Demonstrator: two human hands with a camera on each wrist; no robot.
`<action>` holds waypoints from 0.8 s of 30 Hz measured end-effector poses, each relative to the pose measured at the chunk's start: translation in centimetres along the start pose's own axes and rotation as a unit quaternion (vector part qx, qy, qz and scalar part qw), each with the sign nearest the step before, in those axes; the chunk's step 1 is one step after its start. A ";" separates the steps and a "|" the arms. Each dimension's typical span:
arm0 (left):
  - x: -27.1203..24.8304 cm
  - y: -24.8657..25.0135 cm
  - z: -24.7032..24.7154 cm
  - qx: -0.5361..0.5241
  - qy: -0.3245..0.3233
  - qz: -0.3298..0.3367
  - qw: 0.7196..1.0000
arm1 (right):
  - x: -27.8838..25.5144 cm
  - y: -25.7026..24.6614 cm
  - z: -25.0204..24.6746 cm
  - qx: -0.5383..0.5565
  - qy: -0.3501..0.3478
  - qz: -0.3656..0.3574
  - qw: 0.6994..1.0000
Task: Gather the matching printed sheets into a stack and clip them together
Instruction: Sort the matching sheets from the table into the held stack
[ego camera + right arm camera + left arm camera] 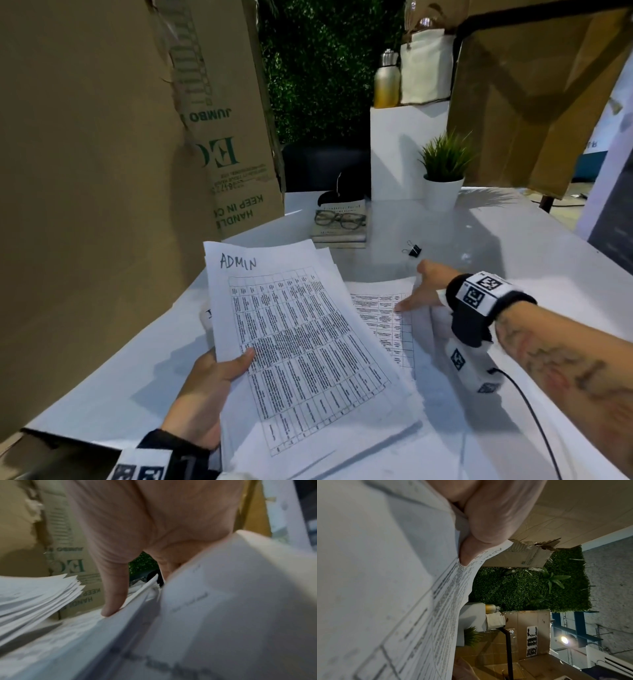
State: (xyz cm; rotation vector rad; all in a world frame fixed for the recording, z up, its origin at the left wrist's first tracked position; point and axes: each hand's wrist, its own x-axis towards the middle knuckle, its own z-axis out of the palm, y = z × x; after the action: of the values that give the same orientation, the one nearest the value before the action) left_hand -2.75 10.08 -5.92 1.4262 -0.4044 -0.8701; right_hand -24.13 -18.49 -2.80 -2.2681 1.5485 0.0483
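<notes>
The left hand [205,394] grasped a stack of printed sheets [301,342] headed "ADMIN", thumb pressed on the top page, holding it tilted above the white bench [513,246]. The right hand [423,291] pinched the edge of a loose printed sheet [383,308] lying on the bench just beside the stack. A black binder clip [412,249] sat apart on the bench, beyond the right hand, near glasses [339,219] resting on books.
</notes>
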 end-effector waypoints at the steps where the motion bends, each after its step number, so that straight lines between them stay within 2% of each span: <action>1: 0.1 -0.1 -0.1 -0.005 0.004 -0.006 1.000 | 0.0 0.0 -0.3 0.010 -0.003 0.011 1.000; 6: 0.7 -0.6 -0.1 -0.015 0.000 -0.022 1.000 | 0.1 -0.5 -0.7 0.034 -0.035 0.034 0.998; 14: 0.5 -0.7 -0.2 -0.014 -0.001 -0.013 1.000 | 0.2 -0.9 0.2 0.030 -0.016 0.011 0.999; 20: -0.2 0.1 0.1 -0.071 -0.011 0.013 0.997 | -1.4 4.7 -2.2 0.008 0.037 0.017 0.999; 24: -0.3 0.9 0.3 -0.118 -0.016 0.035 0.992 | -3.2 9.8 -3.9 0.081 0.067 0.021 0.994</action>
State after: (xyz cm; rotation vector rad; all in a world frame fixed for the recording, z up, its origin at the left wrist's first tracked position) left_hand -2.88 9.99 -4.99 1.1759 -0.3605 -0.8547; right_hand -34.99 -20.04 -1.37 -2.1493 1.6045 -0.2138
